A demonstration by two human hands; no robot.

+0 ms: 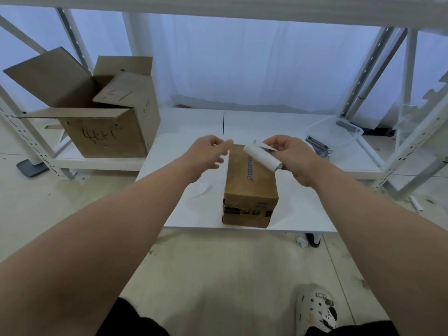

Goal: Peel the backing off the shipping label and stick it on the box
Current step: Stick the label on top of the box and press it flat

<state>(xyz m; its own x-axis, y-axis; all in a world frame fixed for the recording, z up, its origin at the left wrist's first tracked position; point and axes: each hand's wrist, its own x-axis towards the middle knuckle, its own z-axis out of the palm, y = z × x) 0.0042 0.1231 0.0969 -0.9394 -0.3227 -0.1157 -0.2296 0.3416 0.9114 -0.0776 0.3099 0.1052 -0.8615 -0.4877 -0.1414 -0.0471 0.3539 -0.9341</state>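
Observation:
A small brown cardboard box point(251, 187) with blue print lies lengthwise on the low white table point(194, 214). Above its far end my right hand point(294, 157) grips a curled white shipping label point(261, 158), rolled like a tube. My left hand point(206, 154) hovers just left of the box's far end, blurred, with its fingertips pinched on a thin white strip point(228, 143), probably the backing; whether that strip still joins the label is hard to tell. A curved white paper piece point(201, 190) lies on the table left of the box.
A large open cardboard box point(97, 112) with handwriting stands on the low shelf at left. A clear plastic tub point(337, 133) and small dark items point(317, 146) sit at the right rear. White rack posts point(412, 146) flank both sides. My shoe point(317, 309) is on the floor below.

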